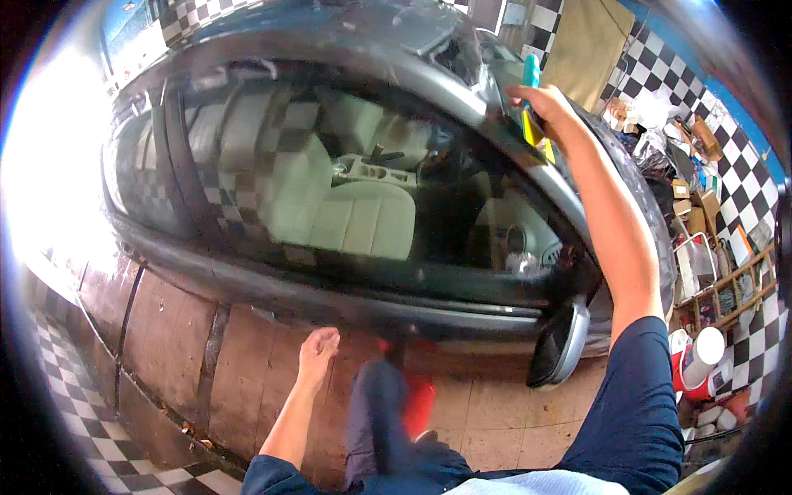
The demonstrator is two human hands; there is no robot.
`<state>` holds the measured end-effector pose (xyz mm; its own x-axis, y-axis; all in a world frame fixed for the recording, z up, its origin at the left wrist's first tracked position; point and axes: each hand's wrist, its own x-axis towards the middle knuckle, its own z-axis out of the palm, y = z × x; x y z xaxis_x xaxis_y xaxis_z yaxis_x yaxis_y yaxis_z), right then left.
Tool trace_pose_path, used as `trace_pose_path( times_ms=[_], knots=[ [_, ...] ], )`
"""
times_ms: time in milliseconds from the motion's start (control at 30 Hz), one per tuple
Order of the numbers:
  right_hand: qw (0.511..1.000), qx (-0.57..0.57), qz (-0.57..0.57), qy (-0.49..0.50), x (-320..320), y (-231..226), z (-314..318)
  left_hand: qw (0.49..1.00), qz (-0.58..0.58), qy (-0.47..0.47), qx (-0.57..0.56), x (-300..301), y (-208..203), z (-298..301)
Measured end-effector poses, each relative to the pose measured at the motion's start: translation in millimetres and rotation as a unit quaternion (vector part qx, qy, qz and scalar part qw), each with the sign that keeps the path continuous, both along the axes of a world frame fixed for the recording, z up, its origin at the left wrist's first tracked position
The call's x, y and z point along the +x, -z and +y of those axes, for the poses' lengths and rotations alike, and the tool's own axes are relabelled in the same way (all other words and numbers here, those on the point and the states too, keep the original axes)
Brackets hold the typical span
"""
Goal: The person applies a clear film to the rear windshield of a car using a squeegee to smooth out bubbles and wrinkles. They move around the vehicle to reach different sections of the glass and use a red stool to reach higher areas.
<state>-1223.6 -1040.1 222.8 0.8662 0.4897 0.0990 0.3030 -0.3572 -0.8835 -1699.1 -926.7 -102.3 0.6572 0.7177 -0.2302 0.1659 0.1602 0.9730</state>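
Observation:
My right hand (544, 107) is stretched out over the windshield edge of a dark grey car (247, 285), its fingers wrapped round a squeegee (532, 69). The tool has a teal handle above the hand and a yellow part below it, close to the glass. My left hand (318, 353) hangs low beside the car door, holding nothing, its fingers loosely extended. Through the side window (346, 177) a pale seat and the centre console show. The black side mirror (559, 342) juts out below my right arm.
A red object (419, 404), blurred, is on the brown tiled floor (478, 404) by my legs. At the right wall lie heaped boxes and bags (681, 165), a wooden ladder (742, 285) and a white-and-red container (701, 363). Glaring light fills the far left.

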Motion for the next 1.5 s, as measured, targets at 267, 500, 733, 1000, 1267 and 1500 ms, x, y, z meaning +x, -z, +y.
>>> trace_pose_path(
  times_ms=[267,500,733,1000,1267,1500],
  knots=[
    [0.973,0.014,0.229,-0.007,16,-30,49,0.99,-0.061,0.13,-0.012,113,-223,65],
    [0.946,0.104,0.305,-0.027,24,-19,44,0.965,-0.148,0.089,-0.197,210,-349,58],
    [0.971,0.035,0.236,0.03,26,-19,40,0.941,-0.155,0.054,-0.296,283,-373,24],
    [0.925,0.187,0.329,0.026,11,-52,32,0.914,-0.136,-0.025,-0.382,324,-372,-5],
    [0.912,0.184,0.366,0.026,15,-48,29,0.823,-0.249,-0.231,-0.455,317,-344,29],
    [0.927,0.161,0.339,0.028,19,-37,28,0.887,-0.251,-0.229,-0.313,309,-335,25]
  ],
)
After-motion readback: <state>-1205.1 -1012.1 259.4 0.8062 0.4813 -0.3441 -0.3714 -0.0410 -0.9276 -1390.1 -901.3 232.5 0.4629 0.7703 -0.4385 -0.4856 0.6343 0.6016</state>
